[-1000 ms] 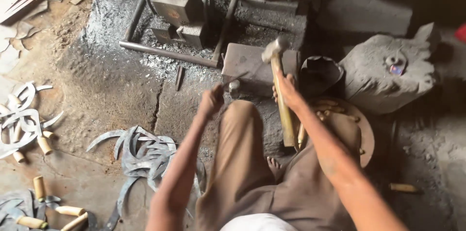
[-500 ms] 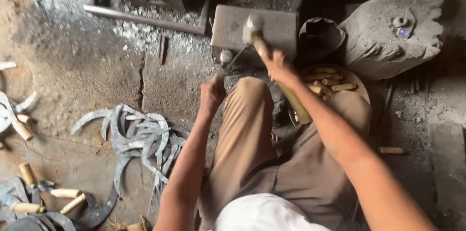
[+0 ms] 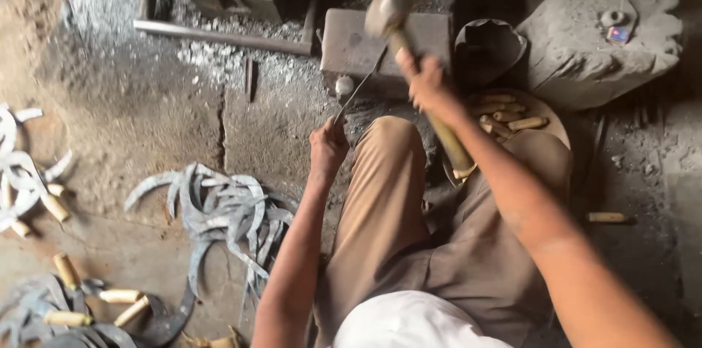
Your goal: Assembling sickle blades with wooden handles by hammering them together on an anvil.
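My right hand (image 3: pixel 426 82) grips the wooden handle of a hammer (image 3: pixel 388 9), whose metal head is raised over the grey metal anvil block (image 3: pixel 351 47). My left hand (image 3: pixel 327 146) is closed on a thin metal blade (image 3: pixel 360 88) that slants up onto the anvil's front edge. I sit on the ground with my knee in tan trousers (image 3: pixel 387 187) between the two arms.
A pile of curved sickle blades (image 3: pixel 223 209) lies on the floor at the left. Wooden handles (image 3: pixel 69 271) and more blades are scattered at the bottom left. A round tray (image 3: pixel 550 115) with wooden handles, a dark pot (image 3: pixel 486 48) and a large stone (image 3: pixel 603 33) stand to the right.
The hammer head has risen off the anvil and stands higher. The left hand has stayed on the blade. The view has shifted a little to the right.
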